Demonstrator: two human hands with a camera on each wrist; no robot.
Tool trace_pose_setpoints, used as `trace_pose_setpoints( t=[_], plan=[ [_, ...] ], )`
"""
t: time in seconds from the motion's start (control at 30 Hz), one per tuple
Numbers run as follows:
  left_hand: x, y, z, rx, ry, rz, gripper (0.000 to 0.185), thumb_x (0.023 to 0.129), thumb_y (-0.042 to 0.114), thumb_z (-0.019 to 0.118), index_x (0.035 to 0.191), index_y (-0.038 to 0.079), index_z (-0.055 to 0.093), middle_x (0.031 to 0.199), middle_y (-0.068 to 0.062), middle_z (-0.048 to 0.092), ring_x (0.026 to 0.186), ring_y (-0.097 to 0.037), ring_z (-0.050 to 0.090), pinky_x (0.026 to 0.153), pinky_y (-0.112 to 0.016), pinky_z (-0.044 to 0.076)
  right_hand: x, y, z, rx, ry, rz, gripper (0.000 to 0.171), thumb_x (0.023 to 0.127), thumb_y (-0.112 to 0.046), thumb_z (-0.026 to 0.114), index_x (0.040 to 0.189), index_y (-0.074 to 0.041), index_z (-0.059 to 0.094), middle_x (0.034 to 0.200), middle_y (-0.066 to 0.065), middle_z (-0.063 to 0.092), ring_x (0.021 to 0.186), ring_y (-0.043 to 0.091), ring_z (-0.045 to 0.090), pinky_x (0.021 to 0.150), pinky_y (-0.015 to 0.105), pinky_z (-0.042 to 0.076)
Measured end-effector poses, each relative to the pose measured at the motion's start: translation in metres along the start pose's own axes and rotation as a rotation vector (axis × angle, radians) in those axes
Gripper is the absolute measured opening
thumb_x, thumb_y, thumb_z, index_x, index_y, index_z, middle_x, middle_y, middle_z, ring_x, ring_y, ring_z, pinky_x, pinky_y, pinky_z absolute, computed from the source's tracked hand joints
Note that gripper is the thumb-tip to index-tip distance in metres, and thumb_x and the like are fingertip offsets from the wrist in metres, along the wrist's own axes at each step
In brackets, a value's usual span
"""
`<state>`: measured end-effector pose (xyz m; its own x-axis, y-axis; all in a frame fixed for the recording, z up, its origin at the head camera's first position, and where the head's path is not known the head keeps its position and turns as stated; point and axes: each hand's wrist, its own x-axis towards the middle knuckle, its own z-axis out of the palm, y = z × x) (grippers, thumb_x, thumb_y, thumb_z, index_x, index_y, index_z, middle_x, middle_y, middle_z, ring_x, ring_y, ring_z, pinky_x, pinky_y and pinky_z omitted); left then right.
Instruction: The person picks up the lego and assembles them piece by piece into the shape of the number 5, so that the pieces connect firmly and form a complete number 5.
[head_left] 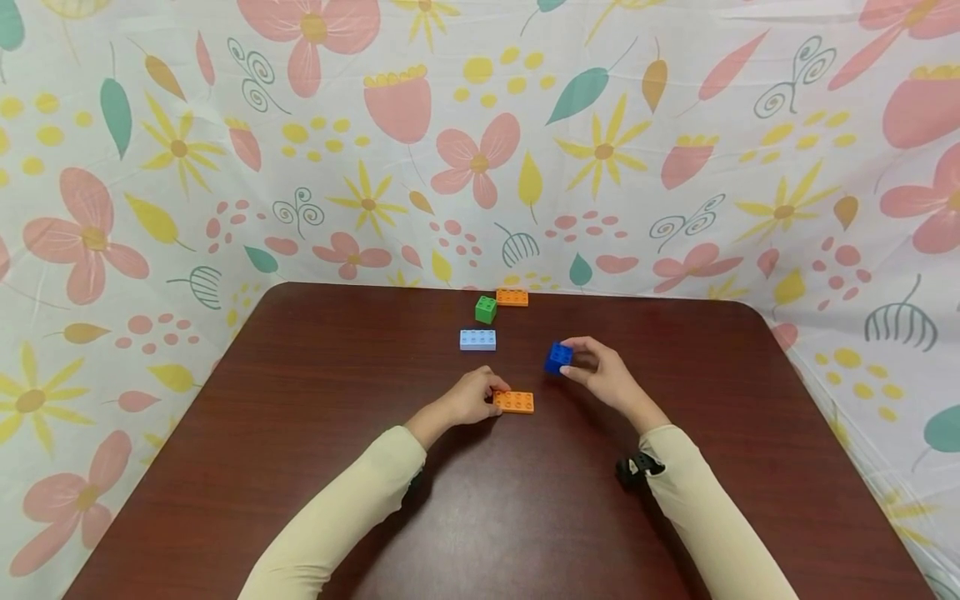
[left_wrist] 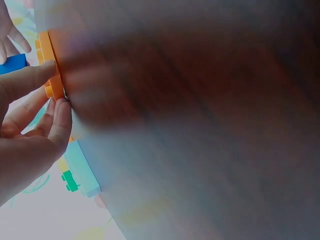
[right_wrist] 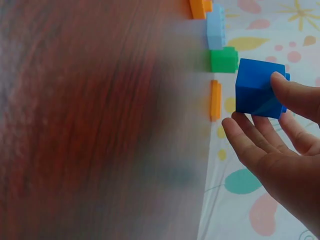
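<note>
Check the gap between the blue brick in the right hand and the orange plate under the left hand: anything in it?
Nothing visible. The right hand holds the blue brick above the table; bare wood separates it from the orange plate that the left hand grips. The other bricks lie farther back.

Two long cream sleeves, bare hands, small black device strapped at right wrist

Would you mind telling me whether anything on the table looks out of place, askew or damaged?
Nothing stands out. The light blue brick, green brick and far orange brick lie flat and whole; the left hand holds the near orange brick, the right hand the blue brick.
</note>
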<state>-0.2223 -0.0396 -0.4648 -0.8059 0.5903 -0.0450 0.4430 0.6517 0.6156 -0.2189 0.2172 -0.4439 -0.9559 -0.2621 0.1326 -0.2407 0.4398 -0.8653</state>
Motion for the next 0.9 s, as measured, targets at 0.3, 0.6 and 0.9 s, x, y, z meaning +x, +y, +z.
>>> trace_pose_setpoints(
  t=[0.3, 0.6, 0.9],
  plan=[
    [-0.005, 0.002, 0.001, -0.013, -0.022, -0.003, 0.034, 0.082, 0.005, 0.076, 0.115, 0.003, 0.069, 0.098, -0.009, 0.056, 0.087, -0.019, 0.054, 0.078, -0.029, 0.047, -0.004, 0.009, 0.008, -0.004, -0.016, -0.026, 0.039, 0.09, -0.006, 0.067, 0.126, -0.001, 0.054, 0.122, 0.023, 0.058, 0.111, 0.039, 0.058, 0.091, 0.049, 0.049],
    [-0.009, 0.003, 0.001, -0.025, -0.031, 0.0, 0.034, 0.081, 0.005, 0.076, 0.114, 0.003, 0.069, 0.096, -0.007, 0.056, 0.087, -0.02, 0.054, 0.076, -0.025, 0.046, -0.01, 0.009, 0.014, 0.003, -0.051, -0.03, 0.038, 0.091, -0.005, 0.066, 0.126, 0.0, 0.054, 0.122, 0.021, 0.059, 0.11, 0.037, 0.059, 0.09, 0.042, 0.05],
    [-0.01, 0.002, 0.002, -0.049, -0.034, 0.005, 0.034, 0.081, 0.004, 0.076, 0.115, 0.003, 0.069, 0.098, -0.008, 0.056, 0.09, -0.022, 0.056, 0.079, -0.028, 0.048, -0.019, 0.004, 0.021, 0.045, -0.097, -0.045, 0.037, 0.091, -0.001, 0.064, 0.126, 0.003, 0.054, 0.12, 0.023, 0.059, 0.108, 0.038, 0.059, 0.085, 0.032, 0.052]
  ],
)
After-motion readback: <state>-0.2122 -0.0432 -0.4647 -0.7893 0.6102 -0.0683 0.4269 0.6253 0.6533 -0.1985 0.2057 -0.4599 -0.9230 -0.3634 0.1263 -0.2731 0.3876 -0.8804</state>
